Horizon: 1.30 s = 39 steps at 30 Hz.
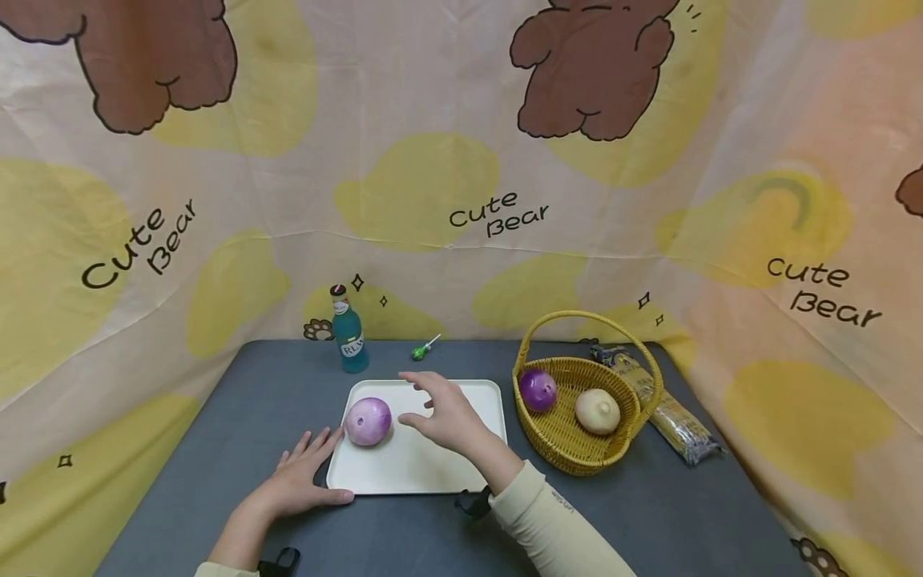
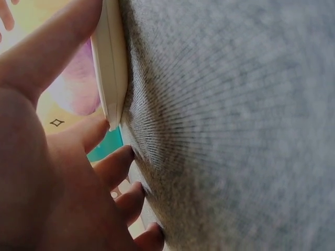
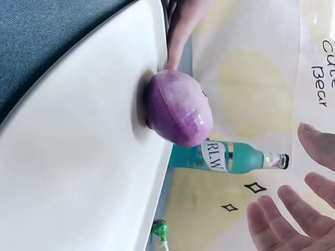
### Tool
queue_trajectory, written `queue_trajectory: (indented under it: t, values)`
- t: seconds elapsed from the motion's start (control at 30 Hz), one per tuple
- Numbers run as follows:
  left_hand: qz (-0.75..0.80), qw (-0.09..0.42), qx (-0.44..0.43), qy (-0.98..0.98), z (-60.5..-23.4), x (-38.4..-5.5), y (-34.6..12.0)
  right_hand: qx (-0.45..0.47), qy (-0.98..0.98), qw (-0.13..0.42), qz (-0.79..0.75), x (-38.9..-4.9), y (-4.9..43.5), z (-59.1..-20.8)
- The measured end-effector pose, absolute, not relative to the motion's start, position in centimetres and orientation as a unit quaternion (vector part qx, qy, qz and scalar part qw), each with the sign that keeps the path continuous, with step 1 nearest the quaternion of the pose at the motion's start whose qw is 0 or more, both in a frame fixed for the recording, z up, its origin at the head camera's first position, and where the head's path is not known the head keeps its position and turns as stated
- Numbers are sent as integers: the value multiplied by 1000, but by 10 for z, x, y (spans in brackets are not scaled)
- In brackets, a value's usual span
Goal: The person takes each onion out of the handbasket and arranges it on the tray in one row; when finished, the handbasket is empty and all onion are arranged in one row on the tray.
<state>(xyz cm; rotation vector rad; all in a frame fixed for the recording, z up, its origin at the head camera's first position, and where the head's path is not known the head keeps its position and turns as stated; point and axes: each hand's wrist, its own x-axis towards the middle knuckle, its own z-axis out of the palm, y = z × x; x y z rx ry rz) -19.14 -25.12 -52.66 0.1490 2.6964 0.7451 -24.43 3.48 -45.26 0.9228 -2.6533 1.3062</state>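
A purple onion (image 1: pixel 368 421) sits on the left part of a white tray (image 1: pixel 425 473); the right wrist view shows the same onion (image 3: pixel 180 108) close up. My left hand (image 1: pixel 299 474) rests at the tray's left edge, fingers spread, with the thumb along the near corner. In the left wrist view the thumb and index finger touch the tray's rim (image 2: pixel 111 63). Over the tray, to the right of the onion, my right hand (image 1: pixel 449 413) hovers with thumb and fingers apart and nothing between them.
To the right stands a yellow wicker basket (image 1: pixel 570 463) holding a purple onion (image 1: pixel 538 390) and a pale onion (image 1: pixel 597 411). A clear-wrapped packet (image 1: pixel 678 425) lies behind it. At the back are a blue bottle (image 1: pixel 349 336) and a green lollipop (image 1: pixel 422 351).
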Motion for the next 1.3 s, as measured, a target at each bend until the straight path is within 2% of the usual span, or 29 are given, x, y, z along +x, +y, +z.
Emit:
queue_trajectory:
  t: [0.67, 1.3]
  values:
    - [270, 167, 55, 947, -528, -190, -252, 272, -856, 46, 438, -242, 70, -451]
    - [267, 169, 53, 947, -530, -192, -252, 233, -869, 95, 427, -243, 104, -454]
